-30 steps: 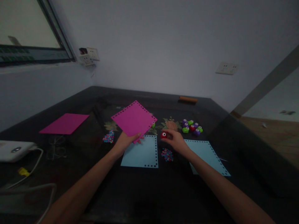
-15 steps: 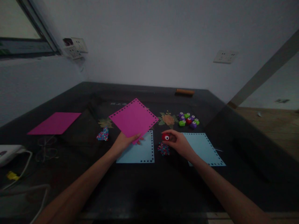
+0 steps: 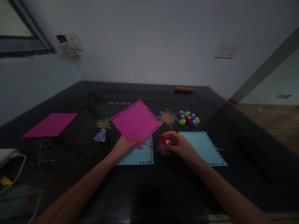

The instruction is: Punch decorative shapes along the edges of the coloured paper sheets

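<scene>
Left hand (image 3: 128, 146) pinches the pink sheet (image 3: 136, 121), right hand (image 3: 181, 144) grips the red one-eyed punch (image 3: 165, 139) over confetti (image 3: 163, 151)!

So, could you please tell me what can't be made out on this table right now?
All in the head view:
Left blue sheet: upper left part hidden by the held pink sheet and the left hand.
Right blue sheet: lower left corner hidden behind the right hand.
Red toy: partly covered by the right hand's grip.
Nearby bits: too small to tell their shapes.
White box: cut off by the left edge.
</scene>
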{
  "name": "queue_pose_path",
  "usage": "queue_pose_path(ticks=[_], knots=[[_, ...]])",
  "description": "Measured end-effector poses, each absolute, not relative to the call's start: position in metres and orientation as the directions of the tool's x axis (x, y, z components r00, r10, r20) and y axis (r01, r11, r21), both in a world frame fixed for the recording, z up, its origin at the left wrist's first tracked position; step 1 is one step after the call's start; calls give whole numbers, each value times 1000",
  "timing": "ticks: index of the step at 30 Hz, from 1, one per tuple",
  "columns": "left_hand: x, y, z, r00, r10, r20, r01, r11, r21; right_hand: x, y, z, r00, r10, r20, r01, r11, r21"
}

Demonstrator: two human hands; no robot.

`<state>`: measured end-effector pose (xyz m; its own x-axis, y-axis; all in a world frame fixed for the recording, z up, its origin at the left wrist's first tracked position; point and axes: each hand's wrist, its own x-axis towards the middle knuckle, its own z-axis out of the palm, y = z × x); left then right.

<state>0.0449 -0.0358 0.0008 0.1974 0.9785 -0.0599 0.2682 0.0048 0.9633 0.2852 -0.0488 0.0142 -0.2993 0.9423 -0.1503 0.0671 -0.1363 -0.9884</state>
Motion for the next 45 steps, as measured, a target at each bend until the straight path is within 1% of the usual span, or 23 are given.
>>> queue_pose_path(ticks=[6, 12, 20, 24, 28, 36, 45], knots=[[52, -40, 0, 286, 954, -91, 240, 20, 971, 283, -54, 16, -398, 895, -201, -93, -257, -962], [54, -42, 2, 268, 960, -77, 230, 14, 973, 282, -57, 21, -433, 875, -217, -122, -295, -948], [66, -57, 13, 170, 984, -63, 262, 16, 965, 277, -63, 26, -355, 891, -282, -197, -366, -909], [73, -69, 19, 161, 985, -56, 288, 8, 958, 272, -72, 23, -305, 897, -319, -250, -399, -882], [76, -73, 21, 149, 984, -95, 327, 42, 944, 268, -76, 17, -264, 908, -324, -303, -397, -866], [73, -70, 16, 91, 993, -70, 474, 19, 880, 265, -78, 17, -276, 896, -348, -329, -429, -842], [75, -71, 15, 78, 996, -39, 508, -7, 861, 264, -78, 12, -287, 892, -350, -374, -441, -816]])
